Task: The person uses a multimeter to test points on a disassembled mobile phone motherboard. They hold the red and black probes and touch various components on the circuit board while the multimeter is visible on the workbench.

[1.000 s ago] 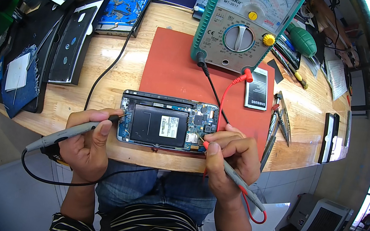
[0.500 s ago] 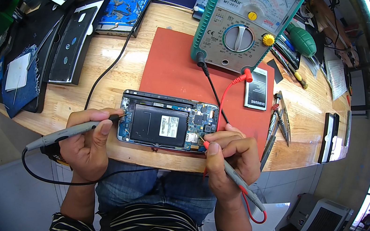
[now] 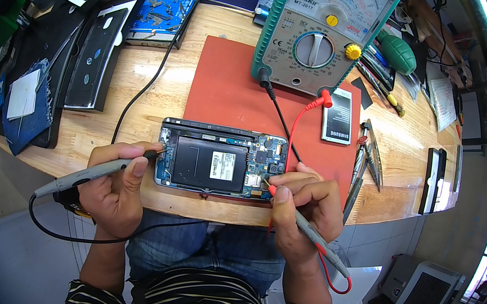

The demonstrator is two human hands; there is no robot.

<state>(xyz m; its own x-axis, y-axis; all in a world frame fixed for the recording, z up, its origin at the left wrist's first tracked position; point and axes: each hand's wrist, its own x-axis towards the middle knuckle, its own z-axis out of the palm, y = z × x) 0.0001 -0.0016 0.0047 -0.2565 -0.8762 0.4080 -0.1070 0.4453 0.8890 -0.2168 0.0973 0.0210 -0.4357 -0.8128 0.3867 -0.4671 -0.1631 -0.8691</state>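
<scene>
An opened smartphone (image 3: 195, 162) lies across the near edge of a red mat (image 3: 222, 80), its circuit board bare at both ends. My left hand (image 3: 117, 187) is closed round a grey test probe with a black cable (image 3: 84, 178), its tip at the phone's left end. In my right hand (image 3: 309, 214) is a grey probe with a red tip (image 3: 307, 228), its point at the board on the phone's right part. Both leads plug into an analog multimeter (image 3: 314, 50) standing upright beyond the phone. Whether the tips touch metal is too small to tell.
A loose phone battery (image 3: 338, 118) lies right of the multimeter, with tweezers (image 3: 375, 155) beside it. At the far left are a black tray (image 3: 100, 57) and a blue tray of small parts (image 3: 165, 1). A green blower bulb (image 3: 397, 52) sits at the back right.
</scene>
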